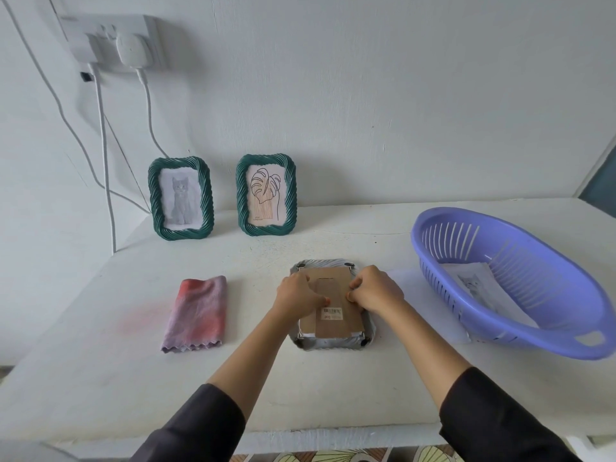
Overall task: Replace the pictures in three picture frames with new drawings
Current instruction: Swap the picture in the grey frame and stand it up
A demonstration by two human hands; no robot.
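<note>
- The face-down frame (333, 345) lies flat near the middle of the table, in front of the person. This is the task's thing in hand.
- Its cardboard backing board (336, 326) sits in the recess, with the stand flap lying flat. To my eye the step is working the board at its side edges. Even pressure on both sides should keep it from tilting.
- The left hand (298, 295) rests on the board's left edge, fingers curled down onto it and thumb pointing inward.
- The right hand (376, 291) mirrors it on the right edge, fingers curled and thumb tip at the edge. Any clip under either hand is hidden.
- The white table (100, 361) bears everything.
- The purple basket (520, 341) stands to the right, near the right forearm. A careless elbow could nudge it.
- A printed sheet (476, 281) lies inside the basket, probably a drawing, though its role is unclear.
- The cat frame (181, 199) and the leaf frame (266, 196) stand upright at the wall, well apart from the hands.
- The folded cloth (196, 315) lies left of the work, apart from it.
- Nothing lies between the hands and the board.
</note>
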